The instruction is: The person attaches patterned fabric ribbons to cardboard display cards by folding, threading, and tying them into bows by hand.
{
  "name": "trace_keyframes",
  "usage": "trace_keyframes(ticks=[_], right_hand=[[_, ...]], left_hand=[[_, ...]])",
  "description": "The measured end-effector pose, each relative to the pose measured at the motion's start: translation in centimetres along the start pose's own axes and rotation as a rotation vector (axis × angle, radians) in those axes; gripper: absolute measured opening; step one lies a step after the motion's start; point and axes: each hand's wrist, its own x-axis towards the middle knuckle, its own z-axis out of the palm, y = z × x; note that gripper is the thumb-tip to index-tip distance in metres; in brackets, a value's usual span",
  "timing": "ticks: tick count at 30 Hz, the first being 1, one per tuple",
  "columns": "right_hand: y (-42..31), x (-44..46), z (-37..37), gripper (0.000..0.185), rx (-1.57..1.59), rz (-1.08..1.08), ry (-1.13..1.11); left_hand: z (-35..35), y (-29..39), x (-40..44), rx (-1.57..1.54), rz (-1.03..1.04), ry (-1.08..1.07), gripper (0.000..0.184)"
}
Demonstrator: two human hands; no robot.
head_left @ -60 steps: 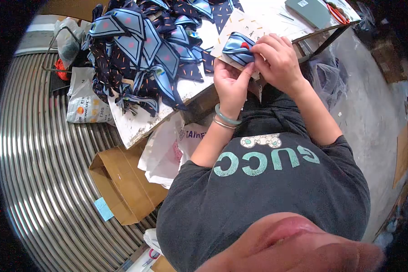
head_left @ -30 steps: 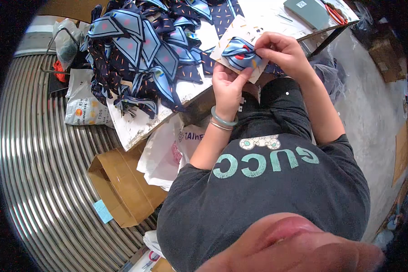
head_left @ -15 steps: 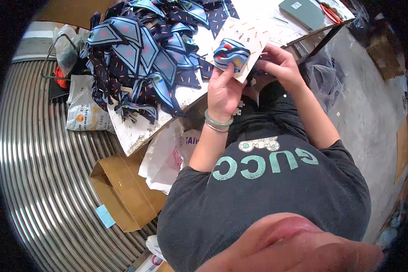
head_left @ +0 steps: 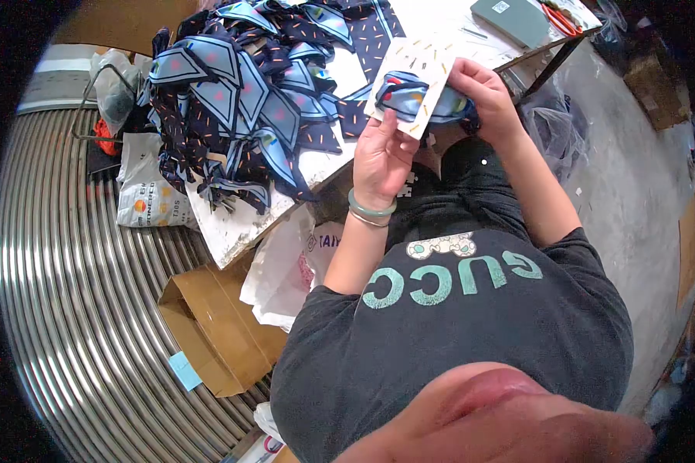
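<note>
Card, white with printed flecks, held in the left hand, whose thumb rests by the blue cloth banding the card's face. Right hand, at the card's opposite side, has fingers curled near the cloth extending past that edge; whether they pinch cloth or card cannot be told. Left of the left hand, a heap of patterned cloths covers part of a white table. Beyond the right hand, a grey-green box lies beside a red-handled tool.
</note>
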Motion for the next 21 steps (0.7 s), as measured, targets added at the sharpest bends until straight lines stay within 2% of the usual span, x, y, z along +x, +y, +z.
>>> trace_keyframes(ticks=[2, 3, 5, 7, 9, 11, 13, 15, 16, 17, 18, 19, 21], right_hand=[[-0.7, -0.2, 0.2, 0.016, 0.091, 0.039, -0.082], [-0.6, -0.1, 0.0, 0.015, -0.027, 0.054, -0.131], [-1.2, -0.9, -0.3, 0.015, -0.216, 0.24, -0.284], [-1.1, -0.9, -0.5, 0.017, -0.222, 0.241, -0.265], [-1.9, -0.8, -1.9, 0.016, -0.173, 0.245, -0.308], [-3.0, -0.6, -2.9, 0.016, -0.193, 0.283, -0.338], [-3.8, -0.6, -4.0, 0.017, -0.505, 0.27, -0.424], [-4.8, -1.0, -5.6, 0.019, -0.58, 0.313, -0.393], [-4.9, -1.3, -6.7, 0.02, -0.69, 0.245, -0.4], [-5.2, -1.6, -7.6, 0.021, -0.8, 0.177, -0.404], [-5.7, -2.4, -7.9, 0.022, -0.813, 0.318, -0.312], [-6.0, -3.0, -8.5, 0.022, -0.82, 0.314, -0.299], [-6.6, -4.4, -9.6, 0.022, -1.133, 0.246, -0.17]], left_hand=[[-0.9, -0.1, 0.1, -0.035, -0.018, -0.06, 0.021], [-0.9, 0.0, 0.1, -0.07, -0.036, -0.118, 0.02], [-0.7, 0.1, 0.0, -0.05, -0.018, -0.121, 0.02], [0.1, 0.2, -0.3, -0.031, 0.0, -0.126, 0.021], [0.8, 0.3, -0.6, 0.055, 0.027, -0.016, 0.02], [0.9, 0.5, -0.7, 0.068, 0.052, -0.032, 0.02], [1.0, 0.6, -0.7, 0.083, 0.072, -0.056, 0.021], [1.3, 0.7, -0.6, 0.114, 0.112, -0.063, 0.022], [1.5, 1.0, -0.4, 0.087, 0.112, -0.101, 0.022], [1.9, 0.9, -0.4, 0.075, 0.128, -0.05, 0.023], [1.6, 0.9, 0.0, 0.091, 0.132, -0.092, 0.024], [1.5, 1.0, 0.3, 0.107, 0.135, -0.135, 0.025], [2.0, 0.8, 0.7, 0.142, 0.144, -0.138, 0.026]])
